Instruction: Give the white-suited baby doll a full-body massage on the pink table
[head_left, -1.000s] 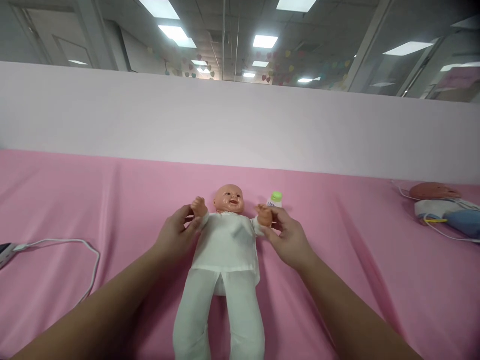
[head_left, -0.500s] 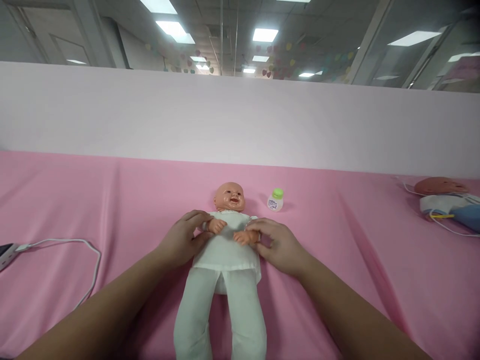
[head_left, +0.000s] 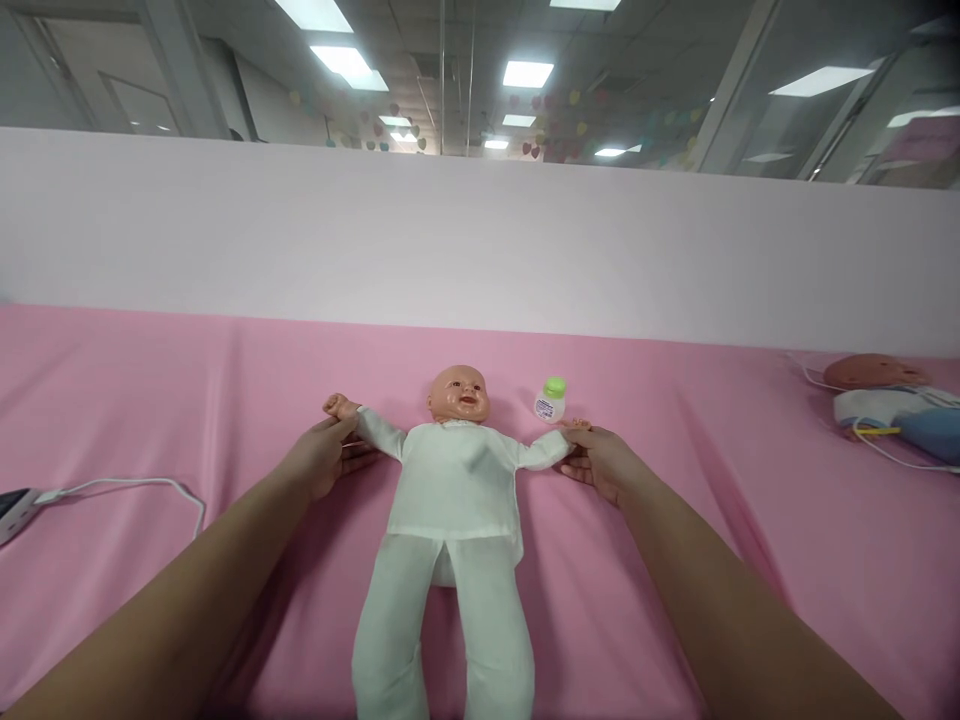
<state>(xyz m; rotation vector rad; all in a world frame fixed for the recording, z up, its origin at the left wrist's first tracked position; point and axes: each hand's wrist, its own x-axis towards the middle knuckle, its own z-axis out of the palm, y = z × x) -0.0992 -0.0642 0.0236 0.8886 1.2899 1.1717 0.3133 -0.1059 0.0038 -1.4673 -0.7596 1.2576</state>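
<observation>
A baby doll point(head_left: 457, 480) in a white top and white trousers lies face up on a pink cloth, its arms stretched out to both sides. My left hand point(head_left: 324, 455) is closed on the doll's arm at the wrist, on the left of its body. On the other side, my right hand point(head_left: 604, 460) grips the doll's other arm near its wrist, partly covering the doll's small hand. A small clear bottle with a green cap point(head_left: 551, 400) stands beside the doll's head, just above my right hand.
Pink cloth point(head_left: 247, 400) covers the surface, with folds on the right. A white cable point(head_left: 135, 481) runs from a power strip point(head_left: 15, 512) at the left edge. Another doll point(head_left: 892, 400) with tubing lies at far right. A white panel point(head_left: 480, 240) with glass above stands behind.
Both my hands have moved outward, drawing the doll's arms from over its chest out to the sides. The bottle and the doll's body stay in place.
</observation>
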